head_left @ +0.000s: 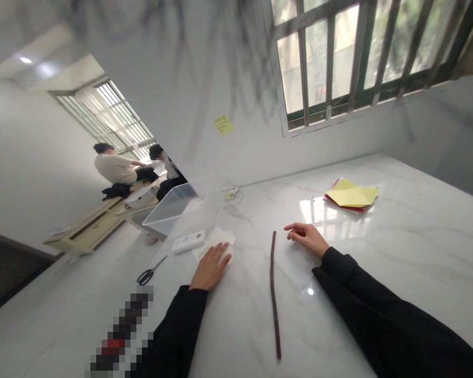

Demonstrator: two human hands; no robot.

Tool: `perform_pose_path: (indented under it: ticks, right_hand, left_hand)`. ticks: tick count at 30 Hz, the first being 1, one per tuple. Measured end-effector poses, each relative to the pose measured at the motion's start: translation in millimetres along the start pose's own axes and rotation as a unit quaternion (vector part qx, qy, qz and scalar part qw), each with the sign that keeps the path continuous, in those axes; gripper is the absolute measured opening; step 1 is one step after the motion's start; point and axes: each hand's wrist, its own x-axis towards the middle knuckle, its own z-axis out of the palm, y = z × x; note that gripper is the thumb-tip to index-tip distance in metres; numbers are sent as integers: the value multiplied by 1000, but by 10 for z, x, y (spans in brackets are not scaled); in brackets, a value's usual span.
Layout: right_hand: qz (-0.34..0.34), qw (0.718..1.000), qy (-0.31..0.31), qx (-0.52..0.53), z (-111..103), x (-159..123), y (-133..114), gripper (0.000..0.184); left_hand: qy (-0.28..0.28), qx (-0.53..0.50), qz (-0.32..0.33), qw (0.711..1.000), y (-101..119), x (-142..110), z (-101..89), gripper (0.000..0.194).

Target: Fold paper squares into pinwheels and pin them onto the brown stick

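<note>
My left hand (212, 265) lies flat with fingers stretched out, its fingertips on a piece of white paper (216, 240) on the white marble table (398, 247). My right hand (306, 238) rests on the table with fingers loosely extended, holding nothing. Between my hands lies a long thin dark brown stick (275, 294), running from near my right fingertips toward me. Both arms wear black sleeves.
Black-handled scissors (150, 273) lie left of my left hand. A white rectangular device (188, 242) and a clear plastic bin (181, 207) sit beyond. Yellow and red paper sheets (352, 196) lie far right. Two people sit in the background left. A barred window is above.
</note>
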Motion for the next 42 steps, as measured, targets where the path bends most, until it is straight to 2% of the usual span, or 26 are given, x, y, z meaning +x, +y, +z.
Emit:
perform_pose_path:
  ticks: [4, 8, 12, 16, 21, 26, 30, 34, 37, 42]
  right_hand:
    - [3, 1000, 1, 3, -2, 3, -3, 33]
    - [7, 1000, 0, 2, -6, 3, -10, 34]
    - [8, 1000, 4, -3, -13, -2, -23, 32]
    - [7, 1000, 4, -1, -14, -4, -20, 32]
    - [5, 1000, 2, -3, -19, -3, -15, 32]
    - [0, 1000, 1, -12, -39, 10, -27, 31]
    - [-3, 1000, 0, -2, -54, 23, -38, 32]
    - [-7, 1000, -1, 0, -77, 36, -32, 32]
    - [-10, 1000, 6, 8, -101, 51, -10, 33]
    - [-7, 1000, 13, 23, -133, 80, 20, 34]
  left_hand:
    - [17, 81, -32, 996, -73, 147, 8, 59]
    - [10, 145, -60, 988, -129, 161, 72, 59]
    - [28, 154, -72, 985, -145, 149, 139, 57]
    - [65, 118, -53, 989, -124, 158, 182, 58]
    - [23, 41, -15, 999, -169, 198, 147, 64]
    - [-55, 32, -8, 998, -404, 280, 36, 65]
    - [-52, 39, -2, 998, -560, 331, -15, 63]
    - [-50, 30, -18, 998, -518, 349, 30, 68]
    - [-30, 18, -27, 999, -454, 346, 110, 72]
    - [49, -16, -15, 999, -301, 356, 150, 60]
